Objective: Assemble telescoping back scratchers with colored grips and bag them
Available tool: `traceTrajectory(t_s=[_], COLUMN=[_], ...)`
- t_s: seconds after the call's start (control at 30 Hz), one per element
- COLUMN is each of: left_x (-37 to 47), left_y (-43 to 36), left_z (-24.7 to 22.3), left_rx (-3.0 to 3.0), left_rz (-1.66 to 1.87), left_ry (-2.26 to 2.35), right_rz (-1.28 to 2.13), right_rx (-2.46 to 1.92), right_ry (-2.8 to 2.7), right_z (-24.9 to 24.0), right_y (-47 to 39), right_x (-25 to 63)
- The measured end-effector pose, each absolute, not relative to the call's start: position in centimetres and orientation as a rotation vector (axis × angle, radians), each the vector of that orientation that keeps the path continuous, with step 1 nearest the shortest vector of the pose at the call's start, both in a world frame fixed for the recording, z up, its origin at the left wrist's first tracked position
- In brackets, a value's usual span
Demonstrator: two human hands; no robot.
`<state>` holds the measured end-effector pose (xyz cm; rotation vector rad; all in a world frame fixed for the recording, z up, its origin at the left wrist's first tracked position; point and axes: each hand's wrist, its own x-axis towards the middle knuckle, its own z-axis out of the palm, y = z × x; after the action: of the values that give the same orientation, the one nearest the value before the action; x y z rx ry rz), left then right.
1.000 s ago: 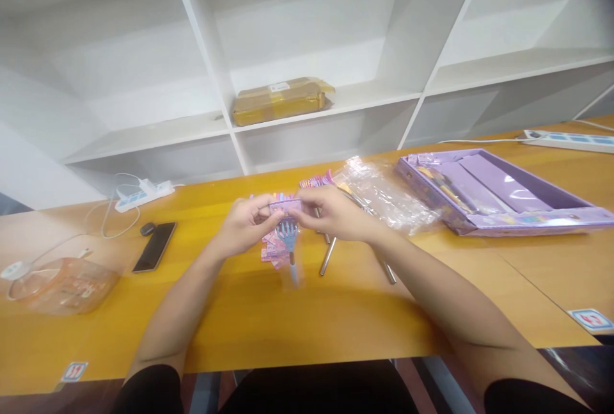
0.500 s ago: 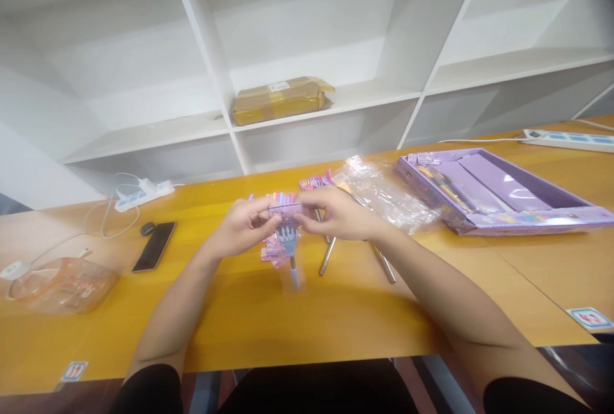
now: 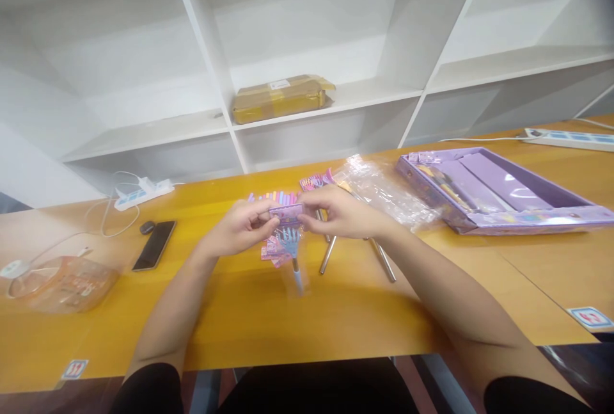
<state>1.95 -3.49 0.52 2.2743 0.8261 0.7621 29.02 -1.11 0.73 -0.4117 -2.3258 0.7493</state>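
Observation:
Between my two hands hangs a clear bag with a purple header card (image 3: 286, 210). A light blue hand-shaped back scratcher (image 3: 290, 242) shows inside it, with its handle pointing down. My left hand (image 3: 244, 228) pinches the card's left end with thumb and fingers. At the right end, my right hand (image 3: 330, 210) grips the same card. Just behind it lies a row of small coloured sticks (image 3: 283, 198). Under the bag are several pink printed cards (image 3: 271, 251), partly covered. Metal tubes (image 3: 328, 255) lie close to my right hand, partly hidden by it.
Right of my hands lie crumpled clear plastic (image 3: 384, 193) and an open purple box (image 3: 515, 219) holding packaged items. On the left are a phone (image 3: 154, 246), a power strip (image 3: 144, 194) and an orange-tinted clear bag (image 3: 71, 286). A taped parcel (image 3: 283, 99) sits on the shelf behind.
The lower end of the bag with the back scratcher has swung slightly right. More of the coloured sticks shows behind my left hand. Both hands keep their hold on the card.

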Motion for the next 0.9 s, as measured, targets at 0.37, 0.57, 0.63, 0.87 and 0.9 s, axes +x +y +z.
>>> traceTrajectory(t_s=[0.37, 0.57, 0.63, 0.87, 0.9], left_x=[2.1, 2.3, 2.19, 2.34, 2.44], left_y=[-3.64, -3.63, -3.54, -3.69, -3.77], left_z=[0.6, 0.63, 0.48, 0.27, 0.36], left_rx=[2.25, 2.178, 2.157, 2.123, 2.114], left_rz=[0.754, 0.809, 0.831, 0.897, 0.911], left_ry=[0.879, 0.941, 0.955, 0.961, 0.966], right_rz=[0.824, 0.87, 0.883, 0.891, 0.894], right_rx=[-0.438, -0.531, -0.564, -0.587, -0.591], right_ry=[-2.3, -2.225, -2.212, -2.199, -2.199], right_z=[0.36, 0.55, 0.64, 0.47, 0.45], right_y=[-0.45, -0.41, -0.49, -0.52, -0.5], right_x=[29.39, 29.52, 29.55, 29.59, 29.59])
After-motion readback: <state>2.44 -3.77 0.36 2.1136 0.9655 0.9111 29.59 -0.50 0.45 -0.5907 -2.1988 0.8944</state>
